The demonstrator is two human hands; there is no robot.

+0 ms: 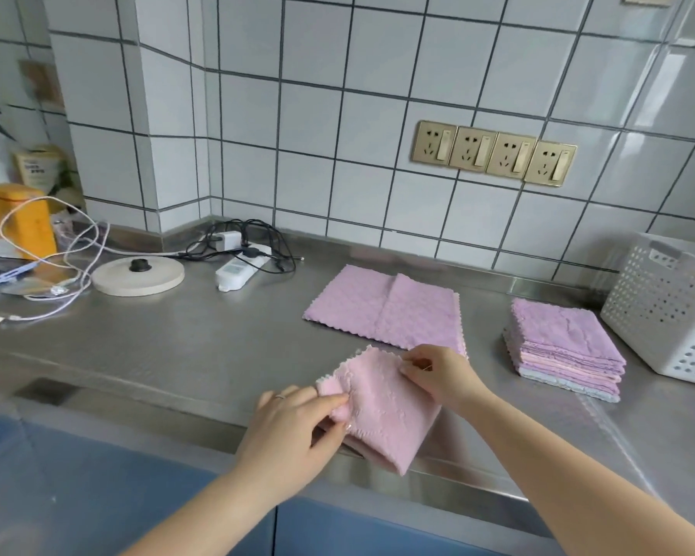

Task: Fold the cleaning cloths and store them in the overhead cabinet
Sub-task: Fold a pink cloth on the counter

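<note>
A small pink cloth (382, 411), folded over, lies at the front edge of the steel counter (185, 339). My left hand (293, 431) pinches its left corner. My right hand (442, 375) pinches its far right corner. Behind it a larger pink cloth (386, 307) lies flat on the counter with one crease down its middle. To the right stands a stack of folded cloths (566, 347), purple on top with pink and pale layers below. No overhead cabinet is in view.
A white perforated basket (667, 311) stands at the far right. A round kettle base (137, 274), a white power strip (237, 270) with black cables, loose white cords (69, 250), and bottles sit at the left. Wall sockets (494, 154) are on the tiled wall.
</note>
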